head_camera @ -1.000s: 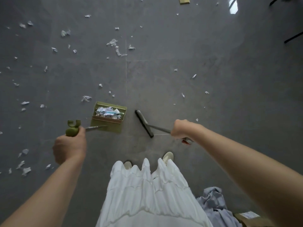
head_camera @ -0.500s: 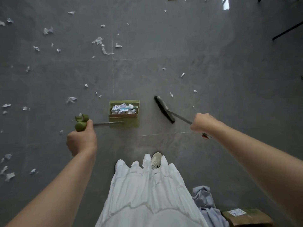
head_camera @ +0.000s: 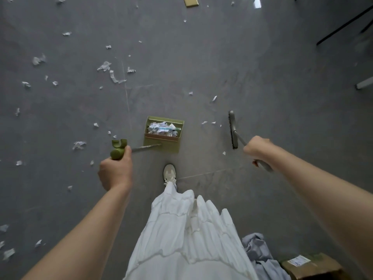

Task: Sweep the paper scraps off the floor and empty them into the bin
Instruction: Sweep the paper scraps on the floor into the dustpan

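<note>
My left hand (head_camera: 116,171) grips the green top of a long-handled dustpan (head_camera: 163,140), an olive green pan standing on the grey floor with white and blue paper scraps heaped inside. My right hand (head_camera: 256,147) grips the grey handle of a broom, whose dark brush head (head_camera: 232,129) sits right of the pan. Between pan and brush lie a few small paper scraps (head_camera: 209,122). Several more torn scraps (head_camera: 105,66) are strewn over the floor to the left and ahead. No bin is in view.
My white skirt and one pale shoe (head_camera: 169,173) are just behind the dustpan. A grey cloth (head_camera: 260,253) and a cardboard box (head_camera: 308,265) lie at bottom right. Black furniture legs (head_camera: 343,25) cross the top right corner. A small tan block (head_camera: 190,1) lies at top centre.
The broom head has swung out to the right and turned nearly upright in the view. The dustpan has shifted right and forward with me, and one foot has stepped forward behind it.
</note>
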`<control>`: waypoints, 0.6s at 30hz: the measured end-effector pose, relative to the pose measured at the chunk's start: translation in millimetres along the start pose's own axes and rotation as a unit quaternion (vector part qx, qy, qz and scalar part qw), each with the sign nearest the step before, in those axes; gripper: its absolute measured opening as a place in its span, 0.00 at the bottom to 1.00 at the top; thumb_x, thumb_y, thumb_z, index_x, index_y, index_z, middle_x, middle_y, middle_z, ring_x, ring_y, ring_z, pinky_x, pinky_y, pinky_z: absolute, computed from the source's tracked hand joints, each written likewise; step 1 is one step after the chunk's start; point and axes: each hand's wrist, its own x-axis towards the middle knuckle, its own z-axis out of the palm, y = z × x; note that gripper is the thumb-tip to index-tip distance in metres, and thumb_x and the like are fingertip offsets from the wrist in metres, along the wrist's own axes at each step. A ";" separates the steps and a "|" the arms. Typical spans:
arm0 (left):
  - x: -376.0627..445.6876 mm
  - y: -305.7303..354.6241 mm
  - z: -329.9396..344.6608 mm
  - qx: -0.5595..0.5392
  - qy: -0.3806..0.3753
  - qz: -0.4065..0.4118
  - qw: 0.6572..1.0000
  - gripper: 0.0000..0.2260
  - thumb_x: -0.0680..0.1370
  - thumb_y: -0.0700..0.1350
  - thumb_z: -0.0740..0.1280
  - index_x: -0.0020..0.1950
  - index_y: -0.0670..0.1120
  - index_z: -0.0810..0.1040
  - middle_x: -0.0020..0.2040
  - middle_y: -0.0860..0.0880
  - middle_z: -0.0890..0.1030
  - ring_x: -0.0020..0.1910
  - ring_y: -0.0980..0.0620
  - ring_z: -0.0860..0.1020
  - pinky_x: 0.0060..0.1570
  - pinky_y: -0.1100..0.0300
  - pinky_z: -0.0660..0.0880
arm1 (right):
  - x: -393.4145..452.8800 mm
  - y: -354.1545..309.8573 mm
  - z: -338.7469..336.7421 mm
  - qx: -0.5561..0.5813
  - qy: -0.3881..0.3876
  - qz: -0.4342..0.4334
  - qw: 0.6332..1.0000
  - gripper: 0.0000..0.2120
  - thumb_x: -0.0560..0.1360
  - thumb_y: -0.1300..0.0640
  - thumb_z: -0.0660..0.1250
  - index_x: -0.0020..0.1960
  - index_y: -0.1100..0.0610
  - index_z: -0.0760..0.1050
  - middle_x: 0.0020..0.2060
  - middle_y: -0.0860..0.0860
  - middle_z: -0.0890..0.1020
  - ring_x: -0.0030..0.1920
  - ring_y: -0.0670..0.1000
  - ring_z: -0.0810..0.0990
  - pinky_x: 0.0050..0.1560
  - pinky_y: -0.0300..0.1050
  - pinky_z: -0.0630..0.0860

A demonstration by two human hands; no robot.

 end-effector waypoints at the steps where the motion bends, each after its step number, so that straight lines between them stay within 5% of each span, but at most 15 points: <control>1: 7.9 7.1 2.5 0.005 -0.005 0.009 1.000 0.21 0.77 0.57 0.70 0.46 0.37 0.82 0.43 0.37 0.80 0.47 0.38 0.79 0.43 0.54 0.67 | 0.7 -4.4 -2.6 -0.002 -0.013 0.011 1.000 0.08 0.77 0.57 0.62 0.44 0.62 0.72 0.35 0.58 0.78 0.25 0.52 0.75 0.25 0.38 0.69; 4: 28.9 27.2 6.0 0.026 -0.022 0.033 0.999 0.18 0.77 0.57 0.70 0.40 0.42 0.78 0.39 0.41 0.77 0.42 0.41 0.76 0.42 0.54 0.67 | 3.9 -18.1 -9.2 0.007 -0.045 0.049 0.998 0.11 0.79 0.55 0.61 0.46 0.63 0.71 0.23 0.57 0.76 0.15 0.50 0.71 0.17 0.31 0.62; 7: 51.4 45.7 9.0 0.043 -0.031 0.052 0.997 0.18 0.77 0.57 0.70 0.39 0.43 0.78 0.38 0.42 0.77 0.40 0.43 0.73 0.42 0.55 0.67 | 9.8 -36.4 -13.1 -0.035 -0.115 0.055 0.991 0.22 0.81 0.55 0.54 0.33 0.64 0.74 0.14 0.54 0.72 0.23 0.54 0.74 0.25 0.41 0.69; 11: 80.0 62.9 11.5 0.054 -0.033 0.065 0.996 0.18 0.76 0.59 0.70 0.38 0.45 0.77 0.38 0.42 0.76 0.40 0.43 0.73 0.43 0.55 0.67 | 18.0 -60.8 -12.5 0.144 -0.156 0.046 0.976 0.15 0.79 0.67 0.52 0.35 0.65 0.67 0.16 0.55 0.72 0.22 0.54 0.71 0.22 0.38 0.67; 14: 98.0 72.6 11.5 0.054 -0.032 0.062 0.996 0.19 0.76 0.59 0.70 0.37 0.44 0.77 0.38 0.41 0.78 0.40 0.41 0.74 0.43 0.54 0.68 | 20.3 -86.4 -15.9 0.345 -0.166 0.082 0.920 0.08 0.78 0.70 0.50 0.45 0.62 0.65 0.30 0.56 0.70 0.26 0.50 0.67 0.20 0.34 0.69; 18: 117.2 82.5 11.8 0.054 -0.024 0.060 0.996 0.20 0.75 0.59 0.70 0.38 0.42 0.79 0.39 0.37 0.80 0.43 0.37 0.78 0.42 0.54 0.69 | 30.5 -122.1 -25.3 0.461 -0.183 0.096 0.863 0.11 0.79 0.69 0.49 0.40 0.59 0.62 0.29 0.53 0.66 0.26 0.47 0.66 0.20 0.33 0.70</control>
